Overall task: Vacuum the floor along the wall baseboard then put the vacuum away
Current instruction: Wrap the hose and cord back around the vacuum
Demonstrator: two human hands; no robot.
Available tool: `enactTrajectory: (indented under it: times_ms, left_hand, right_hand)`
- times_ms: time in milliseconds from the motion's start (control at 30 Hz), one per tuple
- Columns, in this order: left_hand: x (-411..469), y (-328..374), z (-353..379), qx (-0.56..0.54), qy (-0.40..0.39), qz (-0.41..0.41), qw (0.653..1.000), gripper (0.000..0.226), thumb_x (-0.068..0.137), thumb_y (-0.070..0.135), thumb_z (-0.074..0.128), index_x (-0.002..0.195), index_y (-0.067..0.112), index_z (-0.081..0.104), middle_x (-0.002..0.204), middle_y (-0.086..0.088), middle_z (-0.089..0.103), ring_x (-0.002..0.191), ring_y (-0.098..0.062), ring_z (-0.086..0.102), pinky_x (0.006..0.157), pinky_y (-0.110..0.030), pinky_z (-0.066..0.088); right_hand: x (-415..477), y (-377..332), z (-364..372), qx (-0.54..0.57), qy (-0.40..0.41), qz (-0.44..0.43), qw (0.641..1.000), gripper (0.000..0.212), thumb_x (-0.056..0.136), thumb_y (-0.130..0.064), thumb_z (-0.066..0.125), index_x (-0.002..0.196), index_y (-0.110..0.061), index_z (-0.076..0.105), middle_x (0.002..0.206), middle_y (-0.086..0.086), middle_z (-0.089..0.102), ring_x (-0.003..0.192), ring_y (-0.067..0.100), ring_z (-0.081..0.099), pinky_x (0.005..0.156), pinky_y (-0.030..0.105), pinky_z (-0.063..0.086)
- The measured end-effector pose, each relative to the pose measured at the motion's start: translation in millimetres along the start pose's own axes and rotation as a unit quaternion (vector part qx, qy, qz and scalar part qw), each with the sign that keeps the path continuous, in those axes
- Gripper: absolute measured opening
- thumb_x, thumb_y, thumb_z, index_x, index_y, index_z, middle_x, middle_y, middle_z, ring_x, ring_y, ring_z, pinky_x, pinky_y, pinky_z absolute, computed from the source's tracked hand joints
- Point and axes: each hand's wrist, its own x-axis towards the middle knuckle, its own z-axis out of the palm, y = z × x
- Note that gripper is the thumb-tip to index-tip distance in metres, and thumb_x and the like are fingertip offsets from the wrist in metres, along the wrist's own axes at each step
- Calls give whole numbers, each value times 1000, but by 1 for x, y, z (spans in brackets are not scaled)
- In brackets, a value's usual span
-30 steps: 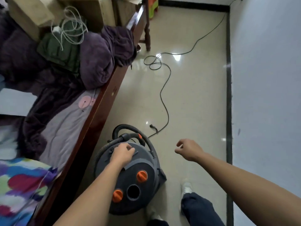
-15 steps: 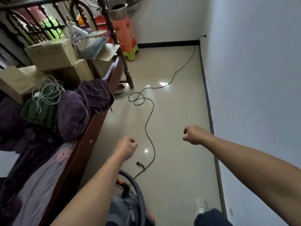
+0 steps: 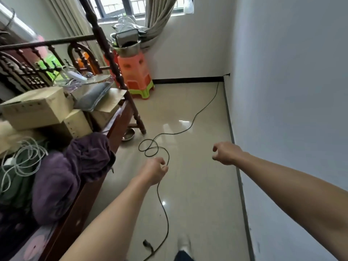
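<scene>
A glossy beige tile floor point(image 3: 197, 185) lies open as a lane between the dark wooden bed frame point(image 3: 90, 189) on the left and the white wall point(image 3: 291, 91) with its grey baseboard point(image 3: 238, 176) on the right. A black power cord point(image 3: 163, 213) snakes along it, looped midway. At the far end, an orange plastic stool point(image 3: 135, 76) and a metal bowl point(image 3: 128, 137) beside the bedpost point(image 3: 138, 117) narrow the way.

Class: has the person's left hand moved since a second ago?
Yes. The left hand left the vacuum and went forward along the floor cord, from near its plug toward its coil.
</scene>
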Motion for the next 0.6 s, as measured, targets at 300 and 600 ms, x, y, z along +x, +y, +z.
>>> enactTrajectory:
  times_ms: [300,600]
  left_hand:
    - [232,41,-71,58,-32,54,996,31,91,38,54,115,20,63,113,-5,64,99,-25,60,77,-29,46]
    - [430,129,-148,64,-30,122,990,34,92,40,54,120,23,60,117,-7,63,101,-28,60,77,-29,45]
  right_hand:
    - [184,2,-97,8,-1,74,997,47,94,-38,57,137,-22,51,138,5,56,119,24,57,96,35,48]
    - [345,31,-193,70,42,124,989,43,90,-37,59,131,-22,56,129,4,60,111,24,58,83,32,46]
